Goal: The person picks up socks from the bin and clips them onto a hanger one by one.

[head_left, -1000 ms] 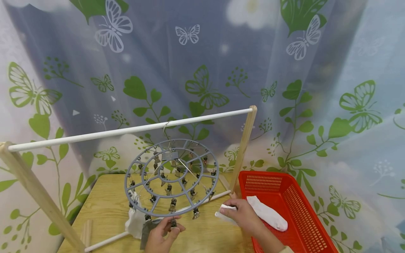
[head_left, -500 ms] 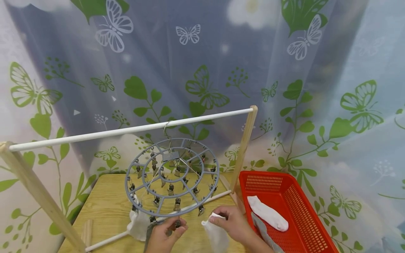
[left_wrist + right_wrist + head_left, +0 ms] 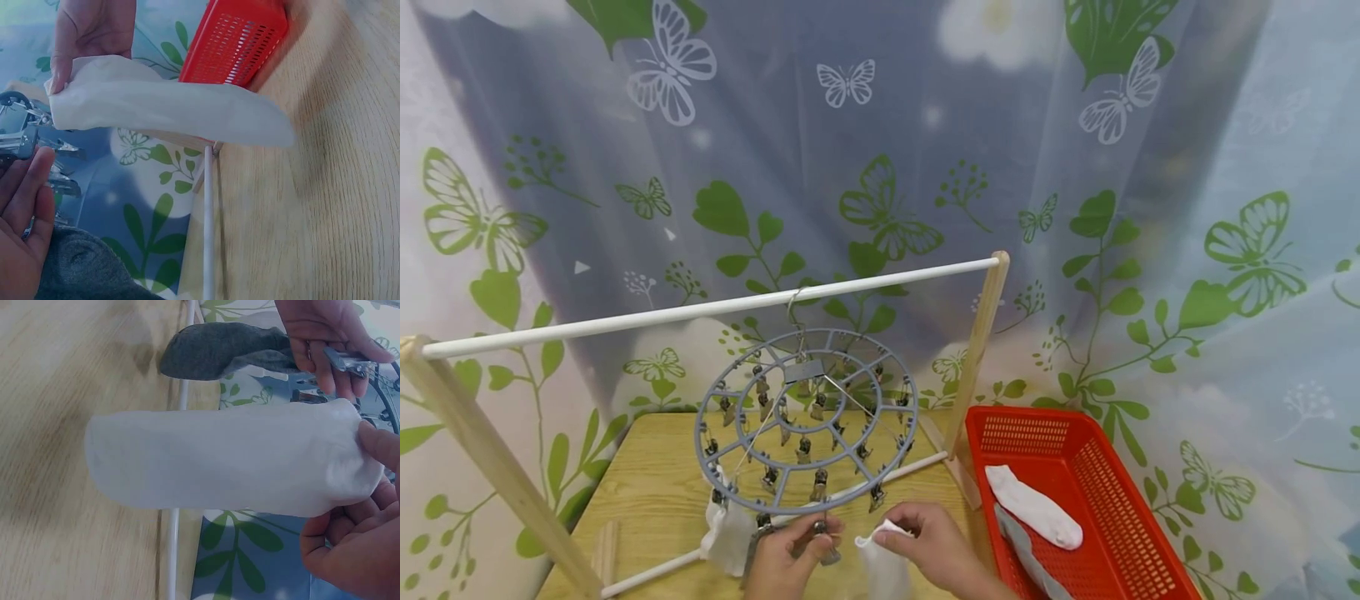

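Observation:
A grey round clip hanger [image 3: 803,372] hangs by its hook from a white rod, with metal clips dangling all around. My left hand [image 3: 786,560] pinches one metal clip [image 3: 347,361] at the hanger's near edge. My right hand [image 3: 934,546] holds a white sock [image 3: 219,459] by its cuff, and the sock droops just right of that clip, apart from it. A dark grey sock [image 3: 219,353] hangs beside the left hand, partly hidden behind it in the head view. Further left, another white sock [image 3: 728,533] hangs from the hanger.
A red perforated basket [image 3: 1116,483] stands at the right, holding a white sock [image 3: 1033,507] and a grey sock [image 3: 1028,557]. The wooden rack's white rod [image 3: 700,310] spans above the wooden table [image 3: 655,467]. A patterned curtain [image 3: 880,125] hangs behind.
My right hand has carried the white sock leftward from the basket's side toward the left hand, uncovering the grey sock in the basket. The left hand keeps the clip; the hanger has swung slightly.

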{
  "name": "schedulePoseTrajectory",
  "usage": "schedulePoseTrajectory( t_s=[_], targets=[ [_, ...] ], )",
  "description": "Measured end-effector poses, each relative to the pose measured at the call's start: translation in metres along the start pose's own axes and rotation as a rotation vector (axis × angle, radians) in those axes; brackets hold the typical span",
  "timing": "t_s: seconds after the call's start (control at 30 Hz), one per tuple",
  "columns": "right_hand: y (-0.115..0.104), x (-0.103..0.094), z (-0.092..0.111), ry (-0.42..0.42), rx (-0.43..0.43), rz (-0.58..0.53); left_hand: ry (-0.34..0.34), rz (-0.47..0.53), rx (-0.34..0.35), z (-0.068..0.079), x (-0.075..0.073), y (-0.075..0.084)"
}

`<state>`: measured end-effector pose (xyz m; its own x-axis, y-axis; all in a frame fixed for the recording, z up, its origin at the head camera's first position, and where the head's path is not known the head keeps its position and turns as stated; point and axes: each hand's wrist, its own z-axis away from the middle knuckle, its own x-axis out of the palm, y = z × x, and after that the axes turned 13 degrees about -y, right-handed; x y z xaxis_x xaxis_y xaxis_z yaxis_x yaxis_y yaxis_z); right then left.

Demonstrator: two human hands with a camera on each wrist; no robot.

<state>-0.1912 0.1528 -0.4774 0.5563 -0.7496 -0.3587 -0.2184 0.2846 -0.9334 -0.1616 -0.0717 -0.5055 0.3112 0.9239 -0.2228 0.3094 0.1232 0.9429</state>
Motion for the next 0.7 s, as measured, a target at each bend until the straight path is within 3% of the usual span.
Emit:
schedulePoseTrajectory(
  t_s=[0.33,0.7],
  targets=[
    [-0.004,0.012,-0.003,-0.016,-0.005,0.006,0.099,-0.051,-0.109,0.0,-0.001,0.005],
    [-0.005,0.025,-0.007,-0.052,0.056,-0.087,0.194,-0.156,-0.049,-0.001,0.004,0.006]
  ],
)
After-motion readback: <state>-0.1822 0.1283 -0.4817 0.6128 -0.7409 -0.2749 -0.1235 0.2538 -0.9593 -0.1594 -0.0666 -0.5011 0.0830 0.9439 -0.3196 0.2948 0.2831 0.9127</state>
